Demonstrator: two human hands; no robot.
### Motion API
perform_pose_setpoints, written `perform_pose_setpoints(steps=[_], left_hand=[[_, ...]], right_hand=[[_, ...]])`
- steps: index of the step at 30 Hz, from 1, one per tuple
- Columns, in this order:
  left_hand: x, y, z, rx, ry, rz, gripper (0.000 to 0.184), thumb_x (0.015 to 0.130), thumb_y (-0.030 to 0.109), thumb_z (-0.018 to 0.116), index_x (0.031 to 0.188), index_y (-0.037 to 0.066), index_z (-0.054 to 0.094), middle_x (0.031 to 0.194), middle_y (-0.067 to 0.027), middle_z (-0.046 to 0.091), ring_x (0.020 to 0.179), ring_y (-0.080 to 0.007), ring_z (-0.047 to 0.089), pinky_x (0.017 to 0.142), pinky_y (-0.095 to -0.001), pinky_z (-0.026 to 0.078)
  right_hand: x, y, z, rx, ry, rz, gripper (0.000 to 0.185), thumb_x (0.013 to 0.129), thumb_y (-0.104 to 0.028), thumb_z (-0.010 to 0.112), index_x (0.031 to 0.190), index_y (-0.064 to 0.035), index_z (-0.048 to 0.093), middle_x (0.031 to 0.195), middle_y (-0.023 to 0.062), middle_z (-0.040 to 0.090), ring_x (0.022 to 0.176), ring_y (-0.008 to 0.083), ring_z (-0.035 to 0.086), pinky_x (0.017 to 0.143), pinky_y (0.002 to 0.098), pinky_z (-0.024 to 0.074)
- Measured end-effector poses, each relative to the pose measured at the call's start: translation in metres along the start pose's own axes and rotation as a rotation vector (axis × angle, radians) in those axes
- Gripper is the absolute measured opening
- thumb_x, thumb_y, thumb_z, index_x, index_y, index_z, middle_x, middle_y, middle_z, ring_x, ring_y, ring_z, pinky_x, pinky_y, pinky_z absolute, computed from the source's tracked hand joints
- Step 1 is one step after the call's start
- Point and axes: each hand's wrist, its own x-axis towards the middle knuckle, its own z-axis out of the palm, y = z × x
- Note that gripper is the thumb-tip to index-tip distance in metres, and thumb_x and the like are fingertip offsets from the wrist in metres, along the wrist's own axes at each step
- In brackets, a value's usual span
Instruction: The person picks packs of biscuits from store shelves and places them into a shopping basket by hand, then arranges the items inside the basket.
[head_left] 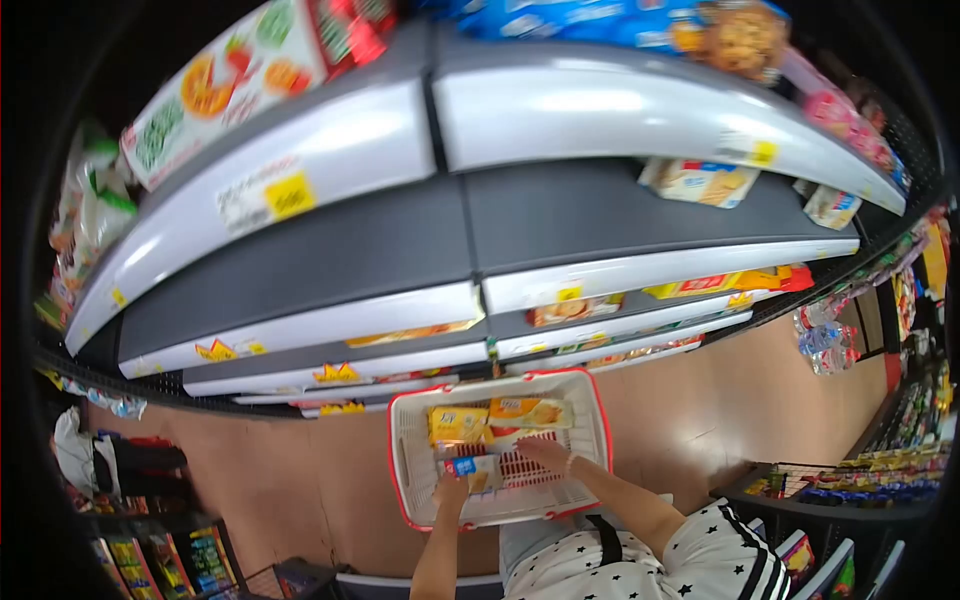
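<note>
Found one white basket (407, 440) with a red rim — upright, open-topped, slotted at the bottom. Recorded inside, toward the far side, a yellow packet (457, 422) at left and a yellow-orange packet (530, 411) just right of it. Logged a blue-and-white packet (464, 467) nearer the front — left of centre.

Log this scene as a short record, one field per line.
Setting: store aisle, grey shelves ahead
Container: white basket with red rim
Contents include: yellow pack, orange-and-yellow pack, blue-and-white pack
Left hand: at the blue-and-white pack's edge; grip unclear
Right hand: fingers extended, over the basket's interior
Upper shelf: white box with fruit pictures, blue package
Right side: bottles
</note>
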Motion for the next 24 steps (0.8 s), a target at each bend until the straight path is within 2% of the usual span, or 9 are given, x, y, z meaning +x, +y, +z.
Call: perform_pose_setpoints(steps=[2, 4, 8, 9, 13, 17, 21, 23, 24], left_hand=[[-0.033, 0.033, -0.021, 0.074, 0.071, 0.081, 0.048, 0.084, 0.044, 0.044, 0.102, 0.002, 0.059, 0.102, -0.0201, 0.061, 0.099, -0.0343, 0.057, 0.085, -0.0452, 0.044], [-0.062, 0.072, -0.038, -0.033, 0.084, 0.477, 0.041, 0.084, 0.037, 0.050, 0.108, 0.004, 0.056, 0.107, -0.0159, 0.060, 0.100, -0.0323, 0.057, 0.084, -0.0418, 0.046], [-0.152, 0.216, -0.110, -0.327, -0.231, 1.180, 0.038, 0.086, 0.026, 0.058, 0.118, 0.007, 0.050, 0.116, -0.0133, 0.056, 0.103, -0.0267, 0.056, 0.084, -0.0341, 0.046], [-0.192, 0.258, -0.143, -0.362, -0.411, 1.184, 0.039, 0.086, 0.025, 0.060, 0.119, 0.007, 0.050, 0.119, -0.0125, 0.054, 0.107, -0.0221, 0.053, 0.087, -0.0299, 0.044], [-0.244, 0.379, -0.186, -0.718, 0.260, 1.682, 0.036, 0.081, 0.010, 0.061, 0.115, 0.004, 0.050, 0.108, -0.0120, 0.056, 0.099, -0.0224, 0.053, 0.088, -0.0349, 0.041], [-0.237, 0.467, -0.222, -0.661, 1.330, 1.188, 0.046, 0.084, 0.024, 0.058, 0.119, -0.003, 0.044, 0.115, -0.0192, 0.051, 0.109, -0.0330, 0.045, 0.093, -0.0442, 0.032], [-0.207, 0.493, -0.225, -0.449, 1.411, 0.990, 0.058, 0.086, 0.038, 0.053, 0.121, -0.007, 0.041, 0.116, -0.0235, 0.049, 0.114, -0.0354, 0.041, 0.099, -0.0490, 0.024], [-0.211, 0.495, -0.229, -0.393, 0.879, 0.956, 0.069, 0.086, 0.051, 0.045, 0.120, -0.009, 0.039, 0.120, -0.0245, 0.045, 0.120, -0.0357, 0.035, 0.103, -0.0527, 0.015], [-0.209, 0.497, -0.228, -0.318, 0.961, 0.934, 0.075, 0.085, 0.056, 0.042, 0.121, -0.009, 0.039, 0.119, -0.0243, 0.046, 0.118, -0.0357, 0.037, 0.104, -0.0522, 0.015]], right_hand=[[-0.021, 0.002, -0.069, 0.923, 0.254, 0.444, 0.030, 0.089, -0.011, 0.047, 0.118, -0.0031, 0.052, 0.109, 0.0104, 0.059, 0.105, 0.0189, 0.054, 0.093, 0.0307, 0.0424], [-0.055, -0.003, -0.164, 0.902, 0.558, 0.364, 0.022, 0.083, -0.009, 0.054, 0.103, 0.0002, 0.057, 0.103, 0.0097, 0.062, 0.091, 0.0188, 0.057, 0.080, 0.0280, 0.0447], [-0.103, -0.003, -0.324, 0.309, 1.147, 0.222, 0.014, 0.079, -0.003, 0.053, 0.093, -0.0010, 0.057, 0.095, 0.0116, 0.060, 0.088, 0.0222, 0.056, 0.078, 0.0312, 0.0422], [-0.105, -0.006, -0.360, 0.138, 1.301, 0.106, 0.014, 0.077, -0.001, 0.055, 0.091, -0.0013, 0.057, 0.093, 0.0112, 0.059, 0.087, 0.0249, 0.055, 0.080, 0.0328, 0.0410], [-0.095, 0.010, -0.467, -0.359, 1.461, 0.113, 0.029, 0.076, -0.007, 0.061, 0.103, -0.0015, 0.053, 0.107, 0.0140, 0.054, 0.104, 0.0320, 0.045, 0.092, 0.0397, 0.0337], [-0.061, 0.048, -0.495, -0.512, 1.438, 0.246, 0.061, 0.078, -0.032, 0.061, 0.123, 0.0046, 0.040, 0.122, 0.0223, 0.045, 0.116, 0.0359, 0.038, 0.098, 0.0426, 0.0287], [-0.058, 0.049, -0.493, -0.422, 1.317, 0.359, 0.070, 0.079, -0.041, 0.057, 0.125, 0.0076, 0.038, 0.121, 0.0252, 0.046, 0.114, 0.0371, 0.041, 0.099, 0.0412, 0.0287], [-0.058, 0.048, -0.493, -0.450, 1.276, 0.345, 0.071, 0.079, -0.045, 0.057, 0.123, 0.0090, 0.040, 0.116, 0.0253, 0.050, 0.110, 0.0373, 0.046, 0.099, 0.0397, 0.0296], [-0.058, 0.048, -0.493, -0.447, 1.278, 0.340, 0.071, 0.079, -0.045, 0.057, 0.123, 0.0090, 0.040, 0.116, 0.0253, 0.050, 0.110, 0.0373, 0.046, 0.099, 0.0397, 0.0296]])
